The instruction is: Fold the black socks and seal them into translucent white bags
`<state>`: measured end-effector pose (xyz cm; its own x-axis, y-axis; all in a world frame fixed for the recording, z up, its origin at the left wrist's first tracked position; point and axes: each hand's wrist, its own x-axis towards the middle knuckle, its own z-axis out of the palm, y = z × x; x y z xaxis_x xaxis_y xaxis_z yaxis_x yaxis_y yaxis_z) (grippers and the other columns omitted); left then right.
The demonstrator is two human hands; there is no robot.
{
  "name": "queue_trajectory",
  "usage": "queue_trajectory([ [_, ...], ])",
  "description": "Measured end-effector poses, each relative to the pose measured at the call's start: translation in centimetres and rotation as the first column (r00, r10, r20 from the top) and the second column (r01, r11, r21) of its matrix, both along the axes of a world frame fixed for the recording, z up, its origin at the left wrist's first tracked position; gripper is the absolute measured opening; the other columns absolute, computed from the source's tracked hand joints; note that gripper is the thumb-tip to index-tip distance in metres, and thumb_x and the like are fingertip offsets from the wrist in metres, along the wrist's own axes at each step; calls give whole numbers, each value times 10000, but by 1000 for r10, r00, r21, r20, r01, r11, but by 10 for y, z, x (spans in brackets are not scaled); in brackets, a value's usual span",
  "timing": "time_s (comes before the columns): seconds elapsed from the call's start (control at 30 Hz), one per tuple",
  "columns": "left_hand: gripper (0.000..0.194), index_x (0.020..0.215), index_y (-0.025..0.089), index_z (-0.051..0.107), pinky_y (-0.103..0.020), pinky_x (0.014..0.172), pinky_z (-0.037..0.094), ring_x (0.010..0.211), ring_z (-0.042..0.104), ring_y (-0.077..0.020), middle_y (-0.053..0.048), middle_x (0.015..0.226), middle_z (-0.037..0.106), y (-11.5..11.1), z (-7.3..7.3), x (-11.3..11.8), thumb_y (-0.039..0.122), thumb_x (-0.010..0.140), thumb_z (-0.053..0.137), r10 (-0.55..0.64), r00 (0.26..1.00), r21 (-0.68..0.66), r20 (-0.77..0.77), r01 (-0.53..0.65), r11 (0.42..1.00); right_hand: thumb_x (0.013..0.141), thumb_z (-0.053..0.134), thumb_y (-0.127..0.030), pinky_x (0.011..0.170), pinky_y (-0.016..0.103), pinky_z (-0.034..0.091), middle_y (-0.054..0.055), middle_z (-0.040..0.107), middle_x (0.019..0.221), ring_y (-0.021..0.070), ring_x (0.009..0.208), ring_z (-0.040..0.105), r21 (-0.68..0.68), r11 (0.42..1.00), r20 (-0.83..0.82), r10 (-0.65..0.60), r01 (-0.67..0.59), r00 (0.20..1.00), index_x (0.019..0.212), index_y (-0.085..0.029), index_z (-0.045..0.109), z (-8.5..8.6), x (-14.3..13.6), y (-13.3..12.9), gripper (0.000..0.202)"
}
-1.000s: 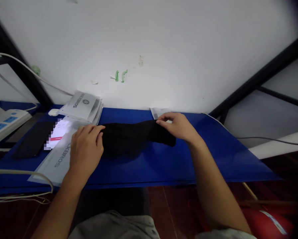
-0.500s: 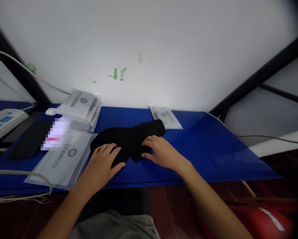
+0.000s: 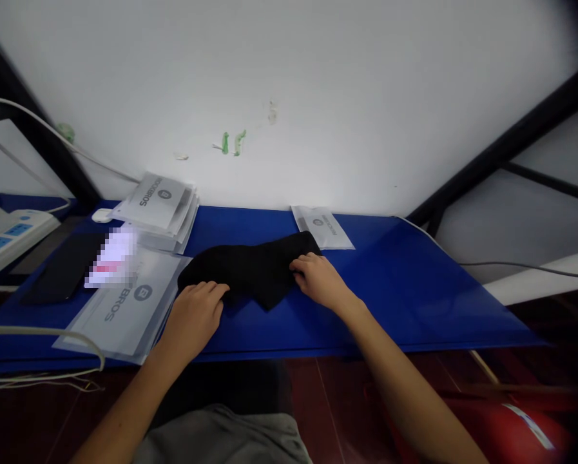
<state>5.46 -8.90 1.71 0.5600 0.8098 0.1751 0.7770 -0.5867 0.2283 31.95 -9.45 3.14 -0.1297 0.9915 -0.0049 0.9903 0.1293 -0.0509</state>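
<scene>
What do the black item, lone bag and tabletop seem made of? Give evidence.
Black item: probably fabric, matte, with soft outlines and no shine. Lone bag: likely plastic film, frosted, with translucent edges. Tabletop: perhaps plastic or laminate, smooth, with a faint sheen.

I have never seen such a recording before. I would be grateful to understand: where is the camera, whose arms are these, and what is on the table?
There is no machine: a camera on a person's head looks forward and down at two bare hands. The left hand and right hand both touch a black cloth item on the blue table; how firmly, I cannot tell. Printed bags lie in piles at left, and a single bag lies beyond the cloth's right end.
</scene>
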Motion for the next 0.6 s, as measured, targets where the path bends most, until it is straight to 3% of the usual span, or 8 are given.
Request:
queue_trajectory([
  [0.17,333,1075,185,650,-378,807,515,901,646,-223,-53,1005,701,-3,12,-6,98,852,418,31,991,17,130,-33,999,799,511,-63,726,277,425,31,697,854,183,850,611,-98,995,-117,18,-29,993,850,-191,687,20,-2,-13,224],
  [0.27,322,1070,207,650,-389,796,522,901,650,-229,-40,1021,702,-6,17,-9,129,857,421,49,985,-5,163,-49,999,811,548,-91,741,297,422,39,689,919,194,880,611,-120,991,-102,47,-59,994,915,-199,682,26,-5,-22,201],
  [0.4,310,1066,215,648,-392,817,523,929,655,-230,-38,1047,703,-8,19,-11,161,871,414,63,972,4,226,-66,998,777,678,-188,810,347,418,71,660,1039,237,970,592,-147,985,-46,78,-84,996,1038,-181,646,18,-9,-30,264],
  [0.6,280,1048,201,653,-368,813,526,924,666,-222,-46,1031,713,-7,18,-14,198,885,425,73,948,30,310,-86,996,869,511,-132,778,325,407,71,649,928,205,889,581,-74,991,-18,108,-109,994,904,-174,659,8,-10,-32,158],
])
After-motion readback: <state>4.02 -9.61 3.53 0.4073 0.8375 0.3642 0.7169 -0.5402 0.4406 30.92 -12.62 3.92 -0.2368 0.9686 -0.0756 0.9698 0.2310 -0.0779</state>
